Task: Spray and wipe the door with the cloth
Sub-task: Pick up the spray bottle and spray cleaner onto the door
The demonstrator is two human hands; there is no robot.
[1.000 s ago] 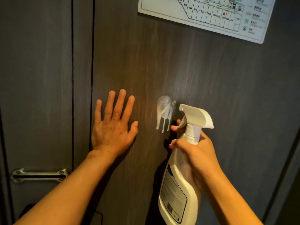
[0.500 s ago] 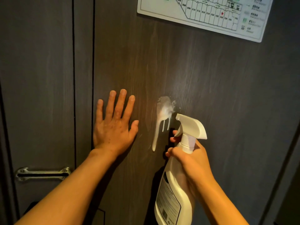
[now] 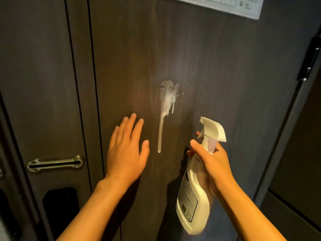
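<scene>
The dark wood-grain door [image 3: 217, 66] fills the view. A white patch of spray foam [image 3: 168, 96] sits at its middle, with one long drip running down to about the level of my wrists. My left hand [image 3: 126, 150] lies flat on the door with fingers spread, just left of the drip. My right hand [image 3: 211, 160] grips the neck of a white spray bottle [image 3: 194, 197], whose nozzle points at the door below and right of the foam. No cloth is in view.
A metal latch plate [image 3: 54, 164] is fixed on the left panel, with a black lock unit [image 3: 60, 206] below it. A white floor-plan sign [image 3: 243, 6] hangs at the top right. A black hinge [image 3: 311, 56] is at the right edge of the door.
The foam drip has run further down the door. The spray bottle and my right hand have dropped lower and to the right, away from the foam. My view has tilted downward.
</scene>
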